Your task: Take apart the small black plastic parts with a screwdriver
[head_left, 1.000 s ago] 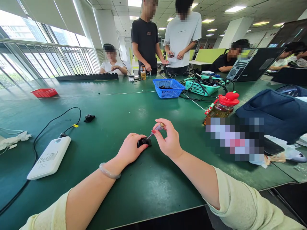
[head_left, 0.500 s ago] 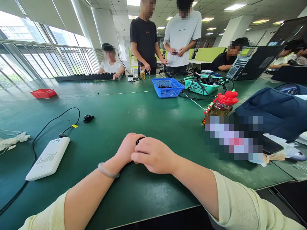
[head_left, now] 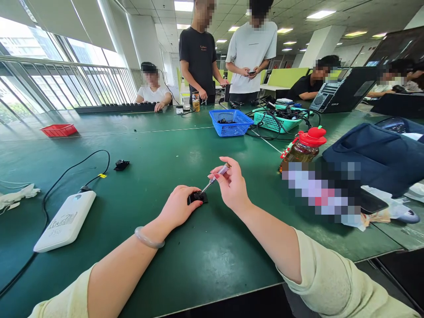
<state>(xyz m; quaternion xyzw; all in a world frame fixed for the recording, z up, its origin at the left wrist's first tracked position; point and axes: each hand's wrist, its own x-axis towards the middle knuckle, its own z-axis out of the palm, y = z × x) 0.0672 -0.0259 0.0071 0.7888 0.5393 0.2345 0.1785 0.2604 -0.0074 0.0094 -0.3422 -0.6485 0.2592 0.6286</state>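
My left hand [head_left: 179, 204] is closed on a small black part [head_left: 198, 197], its thumb and fingers gripping the part's left side against the green table [head_left: 145, 168]. A screwdriver [head_left: 216, 177] with a pale handle slants down from my right hand [head_left: 233, 183], pinched between thumb and fingers. Its tip meets the top of the black part, or comes very near it. Fine detail on the part is too small to make out. Another small black piece [head_left: 122, 165] lies on the table to the left.
A white power bank [head_left: 66, 223] with a black cable is at left. Beyond are a red tray [head_left: 58, 130], a blue basket [head_left: 231, 128] and a green basket [head_left: 276, 123] of cables. A red-lidded bottle [head_left: 303, 148] and dark blue bag [head_left: 377, 152] stand right. Several people are across the table.
My right hand has lifted and shifted right, away from my left hand. The screwdriver and the black part, mostly covered before, now show. My left hand stays about where it was.
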